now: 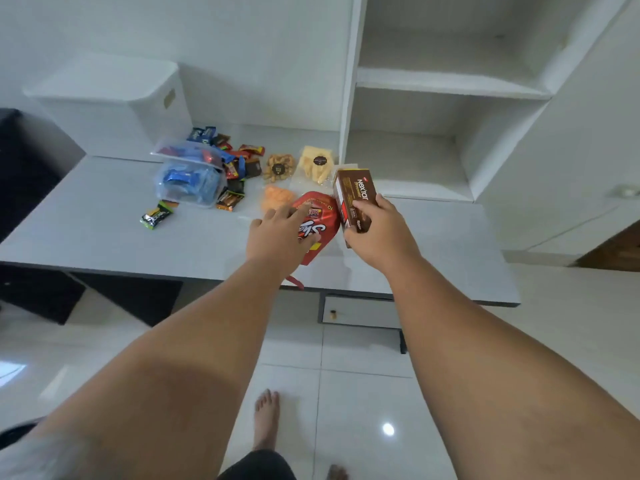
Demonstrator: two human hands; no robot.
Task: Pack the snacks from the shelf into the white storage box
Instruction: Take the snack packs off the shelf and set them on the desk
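Snacks first: gripping a tall brown cardboard carton (355, 197) in the right hand (379, 233), fingers wrapped round its lower end, tilted, right in front of the white shelf unit (450, 81); can't tell if lifted clear of the white desk top (104, 220) or not. Resting the left hand (278, 235), fingers fairly straight, on a glossy red foil snack pouch (323, 221) just beside the carton. Touching it, not properly grabbing, as far as can be told. Worth worrying about: seems to be hanging that pouch partly over the near desk edge, so could easily slide it off onto the tiled floor (363, 393) with a sloppy one-handed grab on slick foil. Also looks like a lid on the white plastic storage box (110, 112), way off at the back left and well apart from both hands, so probably no free hand to open it if carrying two things at once. Could also clip the clear plastic tub of blue-wrapped sweets (188, 181), tipped on its side, or scatter the loose little wrapped candies (228, 199) around it on the way over. Reading-wise: can make out "Nextar" in white on the carton, with smaller script below too blurry to read; only big white letters starting "Sk" on the pouch; round black stickers on the clear bags of crackers and nuts (317, 164), unreadable.
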